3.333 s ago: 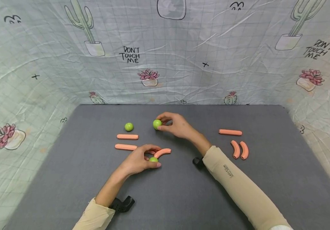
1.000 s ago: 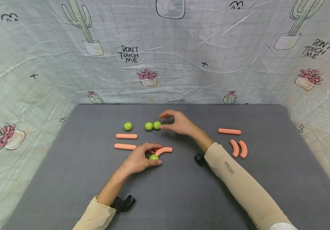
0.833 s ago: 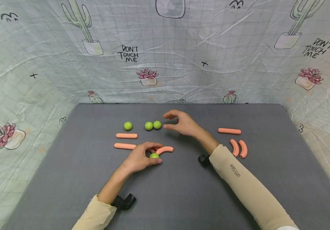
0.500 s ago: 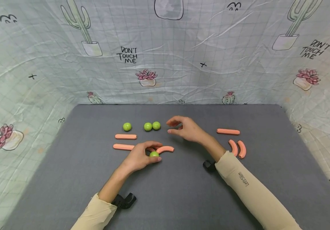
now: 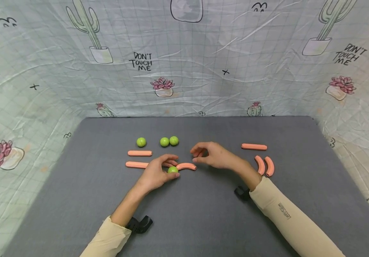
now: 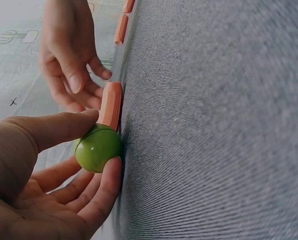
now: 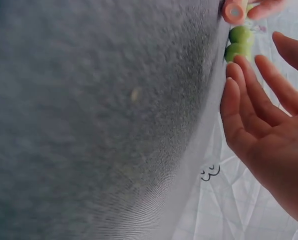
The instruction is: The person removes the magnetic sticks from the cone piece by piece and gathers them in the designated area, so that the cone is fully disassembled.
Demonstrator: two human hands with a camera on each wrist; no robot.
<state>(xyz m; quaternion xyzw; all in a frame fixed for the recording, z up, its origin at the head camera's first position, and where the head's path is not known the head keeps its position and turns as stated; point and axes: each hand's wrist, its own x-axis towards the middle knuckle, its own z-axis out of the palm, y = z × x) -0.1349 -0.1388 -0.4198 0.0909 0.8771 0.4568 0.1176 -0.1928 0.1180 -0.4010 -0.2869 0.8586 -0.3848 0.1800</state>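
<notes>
My left hand (image 5: 155, 174) pinches a green ball (image 5: 172, 170) between thumb and fingers, low over the grey table. In the left wrist view the ball (image 6: 98, 148) adjoins the near end of a curved salmon-orange piece (image 6: 111, 104); whether they are joined I cannot tell. The curved piece (image 5: 186, 166) reaches right, towards my right hand (image 5: 218, 156). That hand holds nothing, its fingers loosely bent and apart from the piece's far end. Behind it, two green balls (image 5: 164, 142) sit side by side, also seen as green balls (image 7: 240, 36) in the right wrist view.
Another green ball (image 5: 141, 142) lies further left, behind two straight orange sticks (image 5: 140, 153). On the right are a straight stick (image 5: 254, 146) and two curved pieces (image 5: 269, 166), close to my right forearm. A printed cloth (image 5: 203, 82) hangs behind the grey table (image 5: 191, 221).
My right hand has let go of a green ball at the back and come right and nearer. Two balls now show there. My left hand, still pinching its ball, has edged slightly away from me.
</notes>
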